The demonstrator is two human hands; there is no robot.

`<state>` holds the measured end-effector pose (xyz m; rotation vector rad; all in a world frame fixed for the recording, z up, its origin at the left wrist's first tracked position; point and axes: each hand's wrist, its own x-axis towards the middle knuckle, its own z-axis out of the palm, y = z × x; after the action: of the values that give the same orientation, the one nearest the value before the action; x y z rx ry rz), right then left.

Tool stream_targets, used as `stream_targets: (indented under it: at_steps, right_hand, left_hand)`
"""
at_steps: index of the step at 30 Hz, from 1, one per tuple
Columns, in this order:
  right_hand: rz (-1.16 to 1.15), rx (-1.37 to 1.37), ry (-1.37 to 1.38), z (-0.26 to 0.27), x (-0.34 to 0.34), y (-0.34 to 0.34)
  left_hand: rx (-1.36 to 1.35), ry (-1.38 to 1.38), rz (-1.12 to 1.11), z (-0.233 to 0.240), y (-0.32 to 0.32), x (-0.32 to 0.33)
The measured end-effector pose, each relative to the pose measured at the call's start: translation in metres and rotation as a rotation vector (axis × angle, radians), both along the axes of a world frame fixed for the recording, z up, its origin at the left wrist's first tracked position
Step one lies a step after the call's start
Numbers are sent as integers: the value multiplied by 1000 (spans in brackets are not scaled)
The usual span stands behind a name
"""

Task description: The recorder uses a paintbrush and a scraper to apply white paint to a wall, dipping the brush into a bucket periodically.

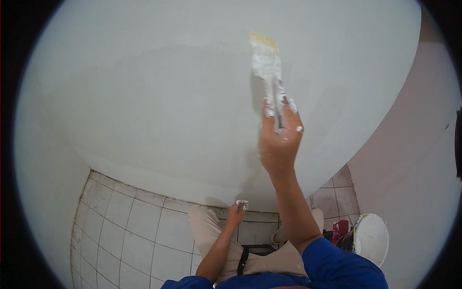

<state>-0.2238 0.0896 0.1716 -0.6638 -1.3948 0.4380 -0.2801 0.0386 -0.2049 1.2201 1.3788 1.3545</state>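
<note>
My right hand (281,141) grips the handle of a flat paintbrush (266,67) that points up along a pale, whitish wall (173,108). White paint coats the brush's lower bristles and ferrule, while the bristle tips look yellowish. The brush lies over the wall; whether its tips touch the surface is hard to tell. White paint also smears the fingers of this hand. Lower down, near the foot of the wall and by my knee, my left hand (236,215) is partly curled, with white on its fingertips. Whether it holds something small cannot be made out.
Floor tiles (137,224) with dark joints meet the wall's foot. On the right stands a round white paint-smeared bucket or lid (371,240), beside a red object (340,231). A pinkish wall (400,133) lies beyond the pale wall's right edge.
</note>
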Motion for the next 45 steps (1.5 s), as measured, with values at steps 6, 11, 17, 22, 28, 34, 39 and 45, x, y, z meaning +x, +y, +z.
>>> stream_targets:
  at_steps: [6, 11, 17, 22, 28, 34, 39, 45]
  right_hand:
    - [-487, 410, -331, -60, -19, 27]
    - [-191, 233, -238, -23, -17, 1]
    - [-413, 350, -308, -58, -42, 28]
    - [-178, 115, -220, -79, -39, -3]
    - [-111, 105, -142, -5, -56, 18]
    - [-145, -114, -34, -135, -54, 7]
    - [122, -283, 227, -116, -14, 1]
    - [115, -356, 156, -8, 18, 27]
  left_hand:
    - [-84, 240, 5, 29, -6, 8]
    - [-91, 117, 42, 20, -8, 5]
    - [7, 77, -5, -10, 4, 3]
    - [-68, 109, 46, -7, 0, 3]
    - [-145, 94, -10, 19, -9, 1]
    - [-43, 58, 71, 6, -12, 0]
    - [-186, 100, 46, 33, -15, -4]
    - [-99, 96, 21, 30, -11, 4]
